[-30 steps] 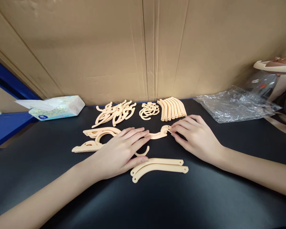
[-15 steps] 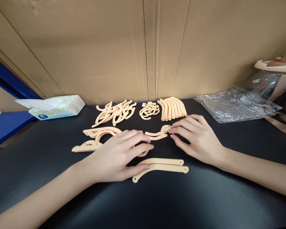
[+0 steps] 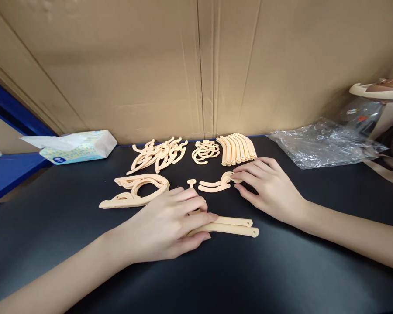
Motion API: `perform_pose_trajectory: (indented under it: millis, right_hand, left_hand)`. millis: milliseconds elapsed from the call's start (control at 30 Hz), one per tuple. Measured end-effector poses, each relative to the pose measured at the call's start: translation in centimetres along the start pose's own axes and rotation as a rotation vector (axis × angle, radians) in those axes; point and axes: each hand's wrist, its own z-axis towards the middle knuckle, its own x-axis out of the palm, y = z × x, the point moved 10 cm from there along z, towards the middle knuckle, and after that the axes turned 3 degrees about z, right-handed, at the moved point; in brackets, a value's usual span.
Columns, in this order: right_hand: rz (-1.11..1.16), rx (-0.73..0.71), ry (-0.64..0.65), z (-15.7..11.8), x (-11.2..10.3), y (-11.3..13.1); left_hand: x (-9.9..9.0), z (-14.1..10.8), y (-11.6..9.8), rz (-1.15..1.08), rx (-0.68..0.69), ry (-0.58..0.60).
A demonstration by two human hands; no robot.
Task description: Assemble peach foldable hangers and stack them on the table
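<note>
Two long beige plastic hanger arms (image 3: pixel 237 229) lie side by side on the black table. My left hand (image 3: pixel 183 222) is over their curved left ends, its thumb and fingers closed about them. Part of a hook piece (image 3: pixel 191 183) shows just beyond its knuckles. My right hand (image 3: pixel 268 189) has its fingertips closed on the right end of a pair of small curved pieces (image 3: pixel 214 186), which lie flat; the fingers hide that end. To the left of my left hand rest folded hanger parts (image 3: pixel 134 198) with a round opening.
At the back are a pile of curved pieces (image 3: pixel 163 152), a heap of hooks (image 3: pixel 205 150) and a row of several long arms (image 3: pixel 237 149). A tissue pack (image 3: pixel 80 146) stands left, a clear plastic bag (image 3: pixel 324 144) right. A cardboard wall (image 3: pixel 134 65) rises behind.
My left hand has moved toward me, off the hook piece and onto the long arms. My right hand has stayed nearly in place at the small curved pieces.
</note>
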Motion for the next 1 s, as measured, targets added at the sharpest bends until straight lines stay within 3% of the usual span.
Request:
perform_pose_trajectory:
  millis: [1000]
  right_hand:
    - [-0.007, -0.005, 0.006, -0.1, 0.2, 0.0]
  left_hand:
    - [0.6, -0.1, 2.8, 0.226, -0.174, -0.039]
